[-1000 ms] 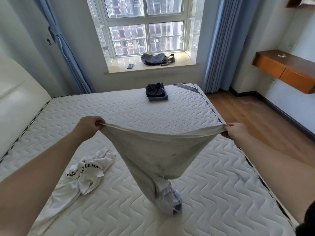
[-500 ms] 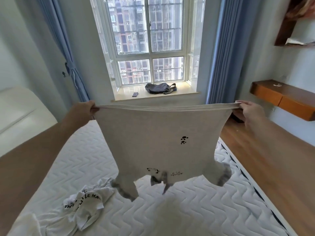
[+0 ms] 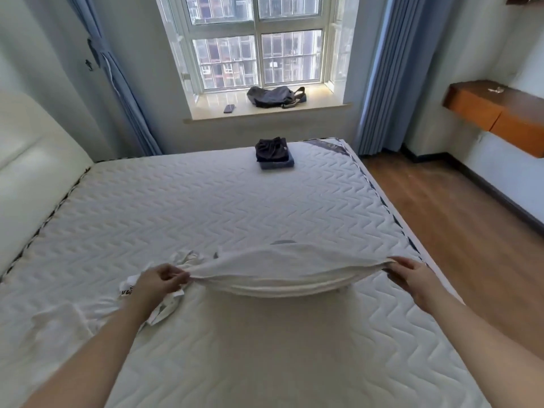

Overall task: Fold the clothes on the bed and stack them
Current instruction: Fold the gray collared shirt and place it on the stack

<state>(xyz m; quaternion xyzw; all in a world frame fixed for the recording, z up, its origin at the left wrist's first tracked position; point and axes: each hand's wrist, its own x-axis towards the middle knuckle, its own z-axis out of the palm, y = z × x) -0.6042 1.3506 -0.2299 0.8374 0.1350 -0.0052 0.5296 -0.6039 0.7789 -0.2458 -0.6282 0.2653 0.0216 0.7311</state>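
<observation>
A pale grey T-shirt (image 3: 282, 269) billows just above the white quilted mattress (image 3: 206, 207), hem edge toward me. My left hand (image 3: 157, 285) pinches its left hem corner and my right hand (image 3: 412, 278) pinches the right one. Partly under my left hand lies a crumpled white garment (image 3: 59, 325) with black lettering. A small stack of folded dark clothes (image 3: 273, 153) sits at the far edge of the bed.
A padded headboard (image 3: 32, 160) runs along the left. Wooden floor (image 3: 459, 219) lies off the bed's right edge, with a wall-mounted wooden shelf (image 3: 497, 104) beyond. A bag (image 3: 273, 97) and a phone (image 3: 229, 108) rest on the windowsill.
The shirt hung stretched at chest height half a second ago. Both hands have swung it down and forward, and it now spreads low over the mattress. The view has tilted down.
</observation>
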